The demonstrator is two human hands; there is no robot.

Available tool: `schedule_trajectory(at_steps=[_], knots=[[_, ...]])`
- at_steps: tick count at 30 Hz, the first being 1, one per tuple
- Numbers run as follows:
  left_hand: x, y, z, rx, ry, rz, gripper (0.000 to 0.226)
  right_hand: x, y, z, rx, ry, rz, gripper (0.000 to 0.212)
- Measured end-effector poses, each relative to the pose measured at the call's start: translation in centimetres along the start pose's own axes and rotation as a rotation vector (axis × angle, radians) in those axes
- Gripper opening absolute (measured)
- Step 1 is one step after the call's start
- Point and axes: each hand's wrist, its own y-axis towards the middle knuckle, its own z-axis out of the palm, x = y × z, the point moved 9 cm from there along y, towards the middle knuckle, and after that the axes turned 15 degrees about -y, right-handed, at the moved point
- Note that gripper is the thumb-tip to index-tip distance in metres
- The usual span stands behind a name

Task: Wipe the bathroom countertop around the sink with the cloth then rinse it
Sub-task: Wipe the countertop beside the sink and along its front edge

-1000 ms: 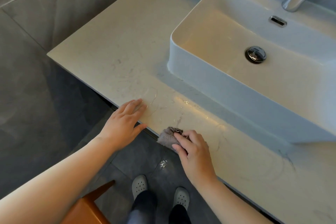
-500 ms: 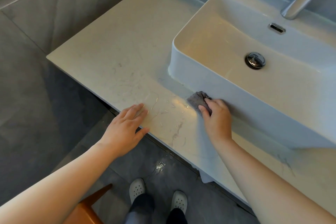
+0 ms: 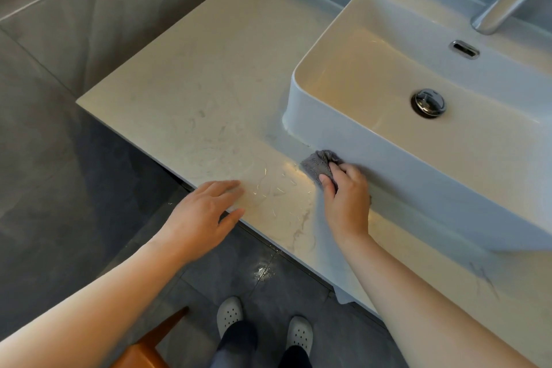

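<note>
R hand (image 3: 346,200) has its fingers curled over a small grey cloth (image 3: 318,166), pinching it and pressing it down on the tabletop (image 3: 194,84), right at the foot of the sink (image 3: 448,182) front wall, near its L corner; L hand (image 3: 203,212) lies flat on the tabletop's front edge w/ fingers straight, holding nothing.

Risks as I judge them: cloth is bunched, so only a small patch meets the surface; the seam where sink meets tabletop could get skipped, esp. the dark mark (image 3: 304,143) by the corner; grip looks like fingertips only, so a hard push along the wall might pull the cloth free. Wet streaks (image 3: 268,185) glint just beside the L hand; if weight goes on that palm it could slide off the edge. Strokes toward the front would push water over the lip; the floor already shows a wet glint (image 3: 261,272) near the shoes (image 3: 229,312), so slipping is a real worry. Rinse not yet done; faucet (image 3: 507,0) is well apart, far R; carrying a dripping cloth across could re-wet wiped areas. Can't tell whether the far L of the tabletop is wiped.
</note>
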Motion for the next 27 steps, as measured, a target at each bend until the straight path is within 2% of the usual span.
schedule_trajectory(at_steps=[4, 10, 12, 14, 17, 20, 23, 27], knots=[[0.5, 1.2, -2.0, -0.127, 0.068, -0.019, 0.051, 1.3, -2.5, 0.8, 0.072, 0.056, -0.020, 0.032], [3.6, 1.6, -2.1, -0.048, 0.178, -0.062, 0.061, 5.7, -8.3, 0.5, 0.225, 0.119, -0.174, 0.031], [4.8, 1.5, -2.5, -0.055, 0.191, -0.094, 0.064, 6.6, -8.9, 0.6, 0.341, 0.218, -0.169, 0.032], [5.9, 1.2, -2.6, -0.054, 0.172, -0.128, 0.067, 6.5, -8.3, 0.2, 0.385, 0.304, -0.118, 0.032], [6.5, 0.6, -1.9, -0.047, 0.159, -0.165, 0.079, 5.1, -4.7, -1.4, 0.246, 0.327, -0.033, 0.030], [6.7, 0.5, -1.8, -0.078, 0.107, -0.203, 0.091, 3.2, 0.1, -1.8, 0.110, 0.204, -0.006, 0.030], [7.0, 0.7, -1.9, -0.077, 0.108, -0.180, 0.092, 1.9, 2.6, -0.8, 0.048, 0.084, 0.002, 0.032], [7.1, 0.7, -1.8, -0.057, 0.101, -0.164, 0.089, 2.1, 1.8, 0.9, -0.004, 0.098, 0.019, 0.030]])
